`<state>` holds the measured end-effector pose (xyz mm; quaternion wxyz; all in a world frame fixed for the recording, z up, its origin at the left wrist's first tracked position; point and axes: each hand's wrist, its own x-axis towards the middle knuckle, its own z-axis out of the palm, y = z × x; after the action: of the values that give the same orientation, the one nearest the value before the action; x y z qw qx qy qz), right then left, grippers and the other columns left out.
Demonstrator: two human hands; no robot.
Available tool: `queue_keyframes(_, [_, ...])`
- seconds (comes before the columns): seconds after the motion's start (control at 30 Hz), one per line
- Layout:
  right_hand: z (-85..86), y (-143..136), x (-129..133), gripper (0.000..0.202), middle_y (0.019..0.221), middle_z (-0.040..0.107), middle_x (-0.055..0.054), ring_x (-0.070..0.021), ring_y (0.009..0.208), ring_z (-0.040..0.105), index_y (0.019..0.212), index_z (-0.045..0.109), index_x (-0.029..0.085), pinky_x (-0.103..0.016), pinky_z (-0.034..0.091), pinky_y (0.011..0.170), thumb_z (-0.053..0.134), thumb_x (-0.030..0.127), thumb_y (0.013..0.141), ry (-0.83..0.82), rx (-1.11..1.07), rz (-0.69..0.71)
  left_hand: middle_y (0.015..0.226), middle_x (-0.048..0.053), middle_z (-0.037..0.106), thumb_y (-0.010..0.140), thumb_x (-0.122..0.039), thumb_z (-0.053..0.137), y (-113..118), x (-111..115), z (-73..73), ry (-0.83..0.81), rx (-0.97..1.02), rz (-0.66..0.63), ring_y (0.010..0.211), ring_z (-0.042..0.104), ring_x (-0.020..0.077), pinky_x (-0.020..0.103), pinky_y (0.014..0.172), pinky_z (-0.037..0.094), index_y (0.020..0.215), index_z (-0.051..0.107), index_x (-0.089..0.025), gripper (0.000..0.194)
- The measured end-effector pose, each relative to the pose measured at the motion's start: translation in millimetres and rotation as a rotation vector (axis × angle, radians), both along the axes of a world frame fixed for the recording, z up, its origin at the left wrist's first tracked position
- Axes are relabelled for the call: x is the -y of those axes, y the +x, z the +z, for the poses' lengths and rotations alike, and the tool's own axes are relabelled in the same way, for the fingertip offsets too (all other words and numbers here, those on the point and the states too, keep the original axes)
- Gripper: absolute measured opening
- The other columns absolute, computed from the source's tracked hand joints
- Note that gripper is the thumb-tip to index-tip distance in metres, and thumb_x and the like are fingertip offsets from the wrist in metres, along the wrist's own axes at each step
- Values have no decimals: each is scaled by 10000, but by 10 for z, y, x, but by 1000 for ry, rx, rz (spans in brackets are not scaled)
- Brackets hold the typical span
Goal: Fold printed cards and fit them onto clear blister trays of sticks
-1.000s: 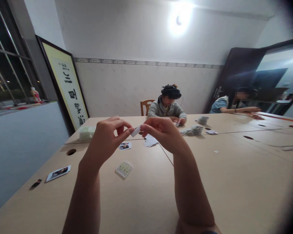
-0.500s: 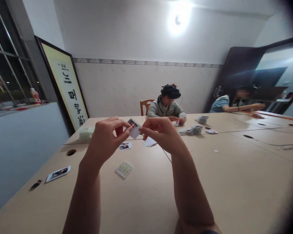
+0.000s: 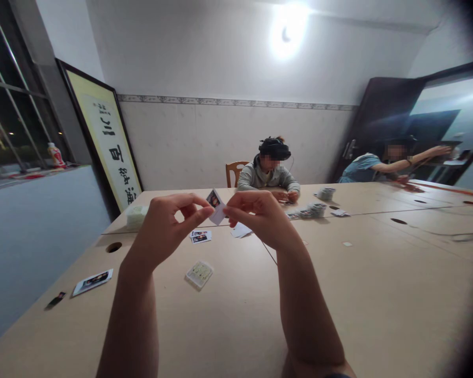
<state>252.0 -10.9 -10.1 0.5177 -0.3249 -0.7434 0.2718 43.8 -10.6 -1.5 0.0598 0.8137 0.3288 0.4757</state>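
a small printed card (image 3: 216, 207) is held up over the tabletop (image 3: 228, 331), its edges gripped btwn the fingers (image 3: 203, 213) of the left hand (image 3: 161, 224) & right hand (image 3: 259, 216). w/ so little of the card pinched, it could prob. slip & drop nr the white slips (image 3: 241, 231) or the flat case (image 3: 199, 274); uneven pull from either side might also crease or tear it, esp. at a corner.

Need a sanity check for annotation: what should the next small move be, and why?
Probably a slight turn to level the small card: it sits at a slant above the table, and the left hand and right hand pinch it from opposite sides, so a gentle two-handed twist looks manageable.
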Motion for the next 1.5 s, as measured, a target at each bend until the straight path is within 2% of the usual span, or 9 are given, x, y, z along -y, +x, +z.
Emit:
queue_keyframes(0.2, [20, -44, 57, 201, 635, 658, 15, -96, 610, 586, 722, 722, 167, -248, 468, 602, 722, 317, 855, 35, 115, 48, 517, -75, 549, 798, -444, 779, 31, -4, -3, -44, -62, 33, 498, 501, 90, 233, 539, 386, 760, 712, -216, 241])
queue_keyframes(0.33, [23, -14, 81, 194, 635, 655, 16, -94, 613, 582, 732, 731, 171, -244, 467, 596, 713, 310, 866, 42, 125, 37, 585, -52, 620, 836, -406, 733, 9, -22, -11, -74, -45, 23, 528, 535, 93, 232, 543, 392, 739, 699, -209, 222])
queue_keyframes(0.5, [29, 31, 95, 169, 636, 662, 16, -93, 610, 587, 745, 739, 177, -237, 462, 580, 720, 298, 861, 56, 131, 27, 558, -49, 593, 853, -401, 706, -7, -15, -13, -67, -72, 21, 513, 512, 91, 234, 523, 369, 697, 684, -200, 255])
queue_keyframes(0.7, [43, 5, 113, 175, 665, 680, 16, -98, 641, 608, 751, 739, 180, -236, 489, 617, 727, 313, 863, 42, 146, 67, 519, -78, 541, 821, -376, 765, 42, 18, -3, -61, -79, 3, 496, 485, 87, 222, 524, 380, 753, 686, -212, 194])
queue_keyframes(0.9, [56, 33, 106, 206, 657, 676, 9, -105, 633, 611, 742, 732, 184, -244, 494, 611, 720, 344, 871, 6, 191, 57, 545, -60, 574, 839, -304, 737, 29, 5, -5, -88, -84, -29, 502, 494, 97, 230, 505, 378, 709, 673, -207, 174])
queue_keyframes(1.07, [51, 102, 68, 235, 632, 679, 0, -112, 607, 611, 732, 729, 183, -250, 495, 585, 741, 387, 847, -23, 197, 21, 586, -39, 603, 869, -316, 689, 22, 14, -5, -126, -82, -79, 538, 513, 108, 240, 530, 392, 727, 661, -196, 187])
queue_keyframes(1.17, [43, 164, 28, 240, 614, 675, -3, -116, 600, 621, 715, 718, 179, -247, 495, 567, 753, 386, 830, -38, 194, 51, 602, -37, 604, 872, -324, 679, 28, 26, -2, -150, -86, -97, 556, 517, 108, 240, 538, 389, 728, 650, -191, 198])
queue_keyframes(1.27, [37, 228, -18, 228, 626, 687, -16, -127, 608, 643, 718, 713, 172, -248, 493, 550, 745, 368, 830, -56, 211, 70, 598, -44, 590, 879, -329, 670, 30, 31, -5, -161, -95, -96, 554, 506, 103, 236, 529, 376, 738, 640, -193, 199])
queue_keyframes(1.5, [36, 309, -73, 213, 613, 678, -14, -108, 553, 602, 730, 721, 171, -240, 437, 486, 742, 357, 834, -67, 225, 5, 571, -52, 567, 885, -330, 654, 2, 26, -9, -109, -92, -60, 530, 491, 100, 236, 525, 370, 729, 632, -195, 207])
